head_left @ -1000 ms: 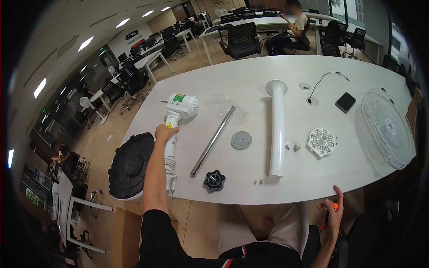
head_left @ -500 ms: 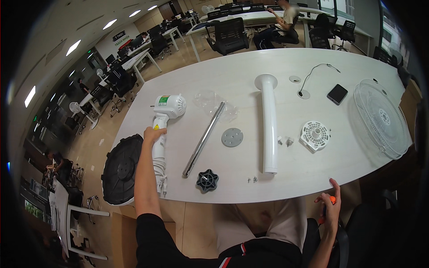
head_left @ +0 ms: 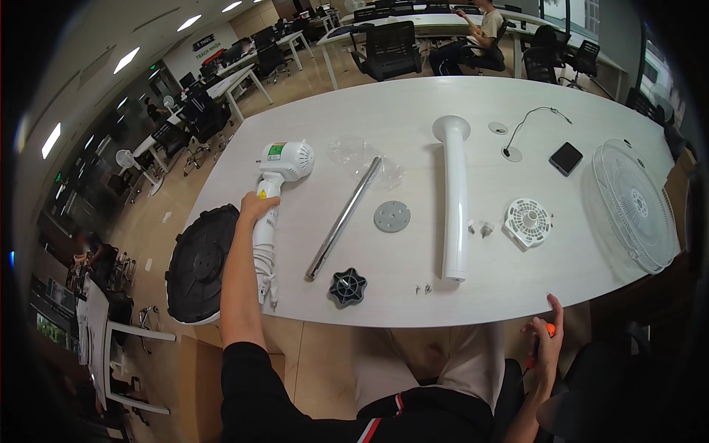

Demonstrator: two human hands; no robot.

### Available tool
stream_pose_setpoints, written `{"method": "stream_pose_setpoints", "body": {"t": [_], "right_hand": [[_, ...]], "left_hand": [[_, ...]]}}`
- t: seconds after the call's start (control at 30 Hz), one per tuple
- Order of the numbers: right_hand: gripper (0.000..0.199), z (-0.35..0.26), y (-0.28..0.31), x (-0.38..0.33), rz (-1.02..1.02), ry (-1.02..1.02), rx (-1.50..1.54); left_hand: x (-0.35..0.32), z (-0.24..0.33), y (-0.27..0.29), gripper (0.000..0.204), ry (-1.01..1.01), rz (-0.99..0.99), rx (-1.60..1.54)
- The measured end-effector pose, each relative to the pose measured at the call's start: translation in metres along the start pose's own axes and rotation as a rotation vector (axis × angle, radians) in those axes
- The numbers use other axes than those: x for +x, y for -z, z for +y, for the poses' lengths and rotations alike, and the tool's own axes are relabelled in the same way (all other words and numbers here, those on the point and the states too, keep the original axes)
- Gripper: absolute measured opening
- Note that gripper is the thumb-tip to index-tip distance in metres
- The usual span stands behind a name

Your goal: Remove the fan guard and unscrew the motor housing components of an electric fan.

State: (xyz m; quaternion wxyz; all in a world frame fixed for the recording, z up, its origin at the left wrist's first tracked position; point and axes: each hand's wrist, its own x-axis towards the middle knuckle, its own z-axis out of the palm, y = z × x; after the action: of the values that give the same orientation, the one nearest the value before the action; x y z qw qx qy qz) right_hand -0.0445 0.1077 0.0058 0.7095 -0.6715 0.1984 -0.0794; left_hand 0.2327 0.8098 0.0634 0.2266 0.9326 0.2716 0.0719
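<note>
My left hand (head_left: 258, 207) is wrapped round the white neck of a fan motor unit (head_left: 289, 162), which lies at the left of the table with its bundled cord. Beside that forearm sits a round black fan base (head_left: 198, 264), underside up. At the table's near right edge, my right hand (head_left: 545, 341) is closed on an orange-handled tool (head_left: 550, 330), index finger stretched out; its working end is hidden. Between the hands lie a chrome pole (head_left: 344, 220), a grey round plate (head_left: 391, 216), a dark star-shaped knob (head_left: 348, 288) and a white tube with a flared end (head_left: 455, 199).
Small screws (head_left: 423, 289) lie near the front edge. Farther right are a white vented motor cover (head_left: 528, 223), a phone (head_left: 566, 159), a black cable (head_left: 528, 122) and fan grilles (head_left: 634, 205). A clear plastic bag (head_left: 365, 159) lies behind the pole. A cardboard box (head_left: 199, 380) stands below left.
The whole view has shifted slightly, with the tabletop things appearing a little higher and farther right. My left hand keeps its grip on the fan motor unit, and my right hand keeps the tool.
</note>
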Motion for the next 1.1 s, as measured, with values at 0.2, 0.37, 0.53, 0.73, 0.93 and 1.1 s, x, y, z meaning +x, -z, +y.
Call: {"method": "stream_pose_setpoints", "body": {"t": [0.2,0.37,0.53,0.73,0.93,1.1], "right_hand": [[0.069,0.012,0.002,0.004,-0.003,0.042,0.025],[0.07,0.007,0.006,0.003,-0.014,0.002,0.014],[0.07,0.003,0.007,0.001,-0.059,-0.037,-0.032],[0.071,0.002,0.008,0.002,-0.043,-0.016,-0.011],[0.072,-0.013,0.014,-0.008,-0.168,-0.078,0.244],[0.053,-0.048,-0.023,-0.016,-0.337,-0.144,0.768]], "left_hand": [[-0.013,0.011,-0.001,0.076,-0.063,0.106,0.141],[-0.062,0.07,-0.017,0.057,-0.535,0.43,0.315],[-0.156,0.142,-0.034,0.037,-1.046,0.167,-0.023],[-0.278,0.182,-0.04,0.032,-1.146,0.018,-0.104],[-0.384,0.19,-0.074,0.029,-1.079,-0.16,-0.376],[-0.488,0.201,-0.102,0.035,-0.954,-0.674,-0.608]]}}
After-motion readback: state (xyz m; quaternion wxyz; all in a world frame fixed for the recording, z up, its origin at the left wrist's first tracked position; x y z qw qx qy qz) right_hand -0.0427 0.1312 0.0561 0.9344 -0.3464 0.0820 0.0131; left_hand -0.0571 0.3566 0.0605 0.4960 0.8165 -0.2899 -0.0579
